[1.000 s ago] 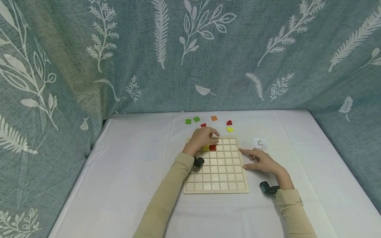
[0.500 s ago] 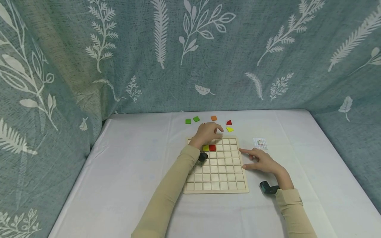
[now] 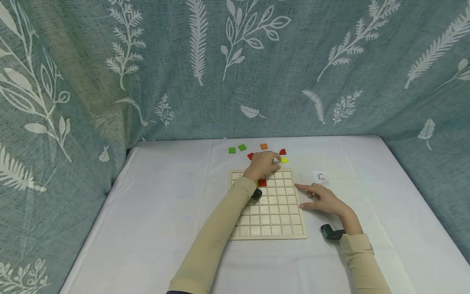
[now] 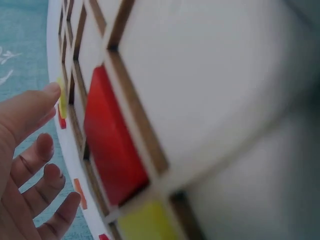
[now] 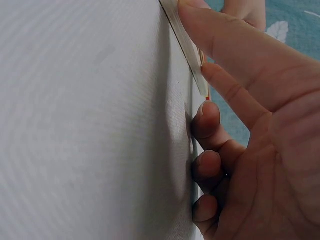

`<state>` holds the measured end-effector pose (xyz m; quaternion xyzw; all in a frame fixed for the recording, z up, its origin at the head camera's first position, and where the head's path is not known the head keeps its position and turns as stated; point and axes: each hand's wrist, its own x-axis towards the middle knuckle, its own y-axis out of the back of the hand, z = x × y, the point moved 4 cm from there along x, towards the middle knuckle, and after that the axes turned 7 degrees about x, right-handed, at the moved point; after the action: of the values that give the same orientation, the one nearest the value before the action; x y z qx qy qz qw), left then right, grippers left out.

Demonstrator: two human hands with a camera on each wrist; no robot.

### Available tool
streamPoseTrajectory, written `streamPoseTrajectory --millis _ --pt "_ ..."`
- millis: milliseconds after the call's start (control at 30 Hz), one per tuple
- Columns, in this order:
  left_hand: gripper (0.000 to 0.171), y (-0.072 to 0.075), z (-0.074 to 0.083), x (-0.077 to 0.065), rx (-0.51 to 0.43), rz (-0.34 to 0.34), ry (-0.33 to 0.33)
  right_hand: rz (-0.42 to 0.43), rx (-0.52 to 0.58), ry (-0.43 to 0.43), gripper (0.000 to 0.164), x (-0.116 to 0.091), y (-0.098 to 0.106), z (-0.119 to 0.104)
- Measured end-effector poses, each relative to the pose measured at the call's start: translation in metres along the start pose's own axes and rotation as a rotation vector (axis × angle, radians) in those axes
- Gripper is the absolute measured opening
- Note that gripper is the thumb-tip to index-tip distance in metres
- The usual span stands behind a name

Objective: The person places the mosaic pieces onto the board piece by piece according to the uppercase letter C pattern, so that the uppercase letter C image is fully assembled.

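My left hand [image 3: 263,163] reaches over the far edge of a pale wooden grid board [image 3: 269,209], its fingertips beside a yellow tile [image 3: 284,160]. In the left wrist view the thumb [image 4: 37,107] overlaps the line of sight to that tile, so contact is unclear; no tile shows between the fingers. A red tile [image 4: 112,140] sits in a board cell with a yellow tile [image 4: 147,222] in the neighbouring cell. My right hand [image 3: 324,199] rests at the board's right edge, with thumb and forefinger touching it and the other fingers curled, as the right wrist view shows.
Behind the board lie two green tiles [image 3: 232,150], an orange tile [image 3: 264,146], a red rounded tile [image 3: 282,152] and another red tile [image 3: 250,156]. A small printed pattern card [image 3: 321,177] lies right of the board. A leaf-print curtain [image 3: 216,102] hangs behind the white-covered table [image 3: 154,204].
My left hand has moved right along the board's far edge to the yellow tile, uncovering the red tile behind it. The right hand and the board have stayed put.
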<state>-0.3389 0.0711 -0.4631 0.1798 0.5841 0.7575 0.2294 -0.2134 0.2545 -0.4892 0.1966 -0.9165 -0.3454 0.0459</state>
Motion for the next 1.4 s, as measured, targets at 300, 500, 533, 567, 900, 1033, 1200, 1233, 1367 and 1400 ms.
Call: streamPoseTrajectory --millis 300,500,533,567,900,1033,1200,1233,1367,1400 --pt "0.031 -0.001 0.008 0.005 0.005 0.001 0.053 -0.004 -0.001 0.018 0.067 -0.001 0.001 0.0" --pt "0.031 -0.004 0.01 0.012 -0.009 0.008 0.077 0.004 -0.003 0.02 0.067 0.0 0.002 0.0" --pt "0.031 -0.005 0.01 0.013 -0.011 0.007 0.078 0.006 -0.004 0.019 0.067 0.0 0.003 0.0" --pt "0.032 -0.005 0.01 0.013 -0.009 0.007 0.08 0.007 -0.005 0.017 0.067 0.0 0.003 0.0" --pt "0.031 -0.006 0.006 0.015 -0.033 0.012 0.107 0.003 -0.013 0.016 0.068 0.001 0.001 0.0" --pt "0.03 -0.006 0.004 0.015 -0.056 0.014 0.108 0.005 -0.01 0.019 0.067 0.001 0.001 -0.001" --pt "0.027 -0.007 0.003 0.015 -0.081 0.004 0.123 0.004 -0.01 0.023 0.067 0.001 0.0 -0.001" --pt "0.027 -0.007 0.003 0.015 -0.08 0.002 0.126 0.003 -0.01 0.025 0.067 0.001 0.0 -0.001" --pt "0.026 -0.008 0.003 0.016 -0.052 -0.008 0.124 0.0 -0.005 0.027 0.067 0.0 0.001 -0.001" --pt "0.026 -0.008 0.004 0.016 -0.047 -0.01 0.122 -0.001 -0.003 0.025 0.067 0.0 0.001 -0.001"
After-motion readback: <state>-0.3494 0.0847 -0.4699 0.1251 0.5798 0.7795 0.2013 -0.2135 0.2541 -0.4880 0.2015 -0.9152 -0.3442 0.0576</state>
